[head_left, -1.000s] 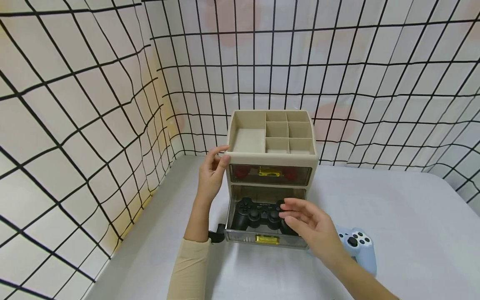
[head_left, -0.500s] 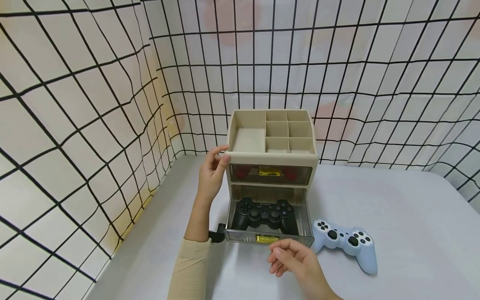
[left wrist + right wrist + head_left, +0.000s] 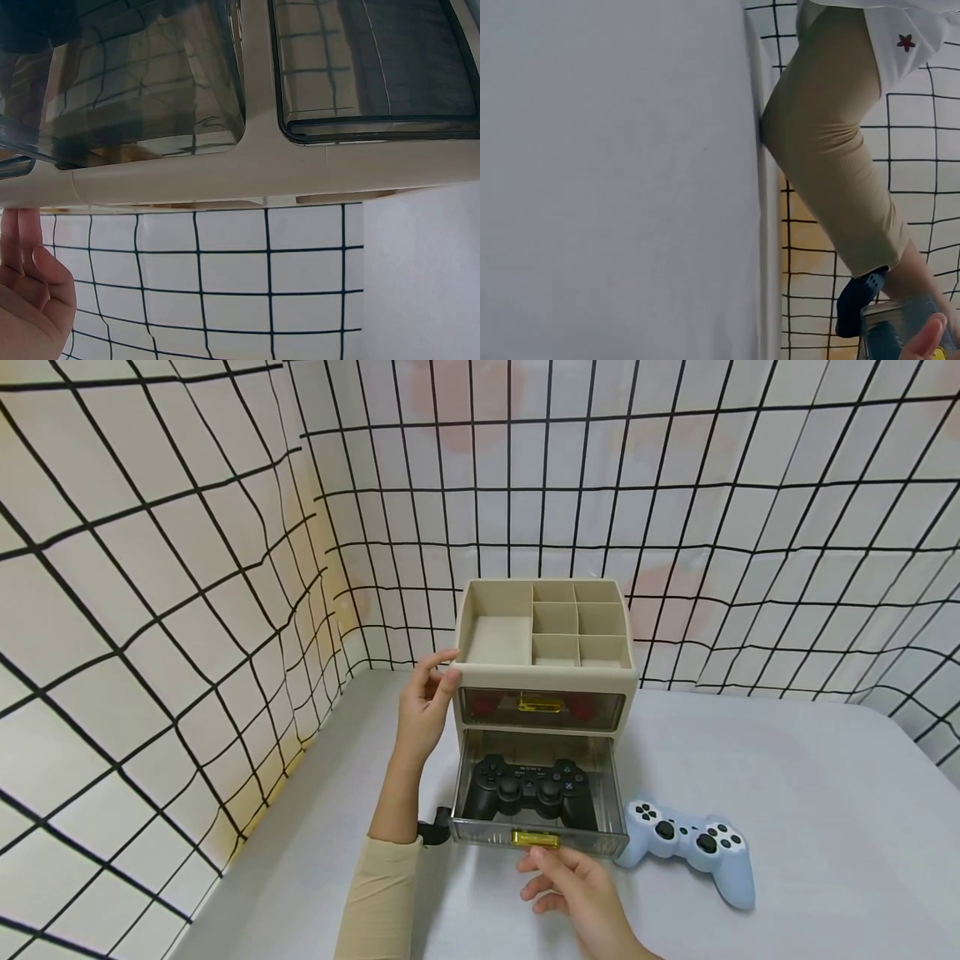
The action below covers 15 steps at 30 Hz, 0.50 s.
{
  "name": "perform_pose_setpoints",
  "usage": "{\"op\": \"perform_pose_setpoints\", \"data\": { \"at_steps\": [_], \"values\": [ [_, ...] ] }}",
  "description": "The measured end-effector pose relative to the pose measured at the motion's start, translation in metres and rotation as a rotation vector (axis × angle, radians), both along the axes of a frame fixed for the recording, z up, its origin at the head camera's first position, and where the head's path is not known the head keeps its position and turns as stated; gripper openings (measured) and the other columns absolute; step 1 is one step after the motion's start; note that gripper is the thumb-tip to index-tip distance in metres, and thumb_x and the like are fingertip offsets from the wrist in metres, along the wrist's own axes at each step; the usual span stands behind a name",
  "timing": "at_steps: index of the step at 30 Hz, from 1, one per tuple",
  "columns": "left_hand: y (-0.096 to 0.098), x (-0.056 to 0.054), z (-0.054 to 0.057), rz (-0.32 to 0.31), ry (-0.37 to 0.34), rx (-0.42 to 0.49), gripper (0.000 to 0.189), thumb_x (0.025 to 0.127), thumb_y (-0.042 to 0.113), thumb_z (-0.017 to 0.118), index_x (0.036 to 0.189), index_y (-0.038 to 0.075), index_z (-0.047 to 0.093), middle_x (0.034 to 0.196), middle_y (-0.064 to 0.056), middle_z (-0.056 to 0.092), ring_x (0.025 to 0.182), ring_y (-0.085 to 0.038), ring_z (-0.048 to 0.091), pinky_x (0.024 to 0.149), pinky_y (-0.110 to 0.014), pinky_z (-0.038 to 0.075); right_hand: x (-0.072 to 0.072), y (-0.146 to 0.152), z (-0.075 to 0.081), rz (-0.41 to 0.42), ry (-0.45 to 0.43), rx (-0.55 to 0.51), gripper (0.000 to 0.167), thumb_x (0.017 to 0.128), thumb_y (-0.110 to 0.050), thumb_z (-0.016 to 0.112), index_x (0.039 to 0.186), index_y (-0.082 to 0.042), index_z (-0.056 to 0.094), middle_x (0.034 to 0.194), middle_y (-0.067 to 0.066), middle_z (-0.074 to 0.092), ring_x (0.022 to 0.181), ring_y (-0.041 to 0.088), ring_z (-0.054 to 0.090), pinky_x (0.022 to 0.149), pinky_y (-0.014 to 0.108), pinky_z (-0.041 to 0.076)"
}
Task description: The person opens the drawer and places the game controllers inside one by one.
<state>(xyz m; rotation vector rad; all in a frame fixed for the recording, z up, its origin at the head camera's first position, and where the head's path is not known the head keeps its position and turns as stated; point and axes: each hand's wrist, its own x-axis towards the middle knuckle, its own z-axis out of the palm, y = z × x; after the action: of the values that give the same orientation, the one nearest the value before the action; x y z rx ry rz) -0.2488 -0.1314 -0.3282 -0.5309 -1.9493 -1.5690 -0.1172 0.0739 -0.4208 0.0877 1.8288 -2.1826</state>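
Observation:
A beige desktop drawer organizer [image 3: 543, 677] stands near the back of the table, its lower clear drawer [image 3: 480, 833] pulled out. Inside that drawer lies a black Sony game controller [image 3: 528, 789]. My left hand [image 3: 426, 714] rests against the organizer's upper left corner; in the left wrist view, its extended fingers [image 3: 28, 229] touch the casing. Just below the drawer's yellow handle [image 3: 536, 839] is my right hand [image 3: 585, 897], with loosely bent fingers and its index fingertip right at the handle. A light blue game controller [image 3: 693, 852] lies on the table to the right.
Divided compartments [image 3: 577, 618] form the organizer's top. Its upper drawer [image 3: 542, 708] is closed, with dark red shapes behind the tinted front. Black wire grid panels [image 3: 540, 493] enclose the white table [image 3: 787, 793] at the back and sides.
My right hand has moved from over the black controller down and toward me, then slightly left to the drawer handle. The left hand and both controllers have stayed in place.

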Motion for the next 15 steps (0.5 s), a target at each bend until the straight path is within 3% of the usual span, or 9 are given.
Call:
{"op": "perform_pose_setpoints", "data": {
  "at_steps": [10,15],
  "values": [
    [0.0,-0.001,-0.001,-0.005,0.002,0.008,0.026,0.097,-0.003,0.054,0.124,-0.006,0.056,0.077,0.004,0.049,0.067,-0.012,0.045,0.062,-0.025,0.038,-0.002,-0.011,0.002,-0.096,-0.012,-0.095,0.026,0.098,-0.021,0.059,0.095,0.003,0.066,0.08,0.003,0.067,0.063,0.012,0.06,0.061,0.024,0.05],
    [-0.001,-0.002,-0.002,-0.002,0.012,-0.008,0.027,0.098,-0.002,0.055,0.124,-0.005,0.056,0.076,0.005,0.047,0.065,-0.011,0.042,0.061,-0.025,0.036,-0.004,-0.013,0.003,-0.116,-0.039,-0.111,0.025,0.098,-0.021,0.06,0.096,0.004,0.065,0.077,0.003,0.066,0.063,0.011,0.06,0.061,0.024,0.05]
  ]
}}
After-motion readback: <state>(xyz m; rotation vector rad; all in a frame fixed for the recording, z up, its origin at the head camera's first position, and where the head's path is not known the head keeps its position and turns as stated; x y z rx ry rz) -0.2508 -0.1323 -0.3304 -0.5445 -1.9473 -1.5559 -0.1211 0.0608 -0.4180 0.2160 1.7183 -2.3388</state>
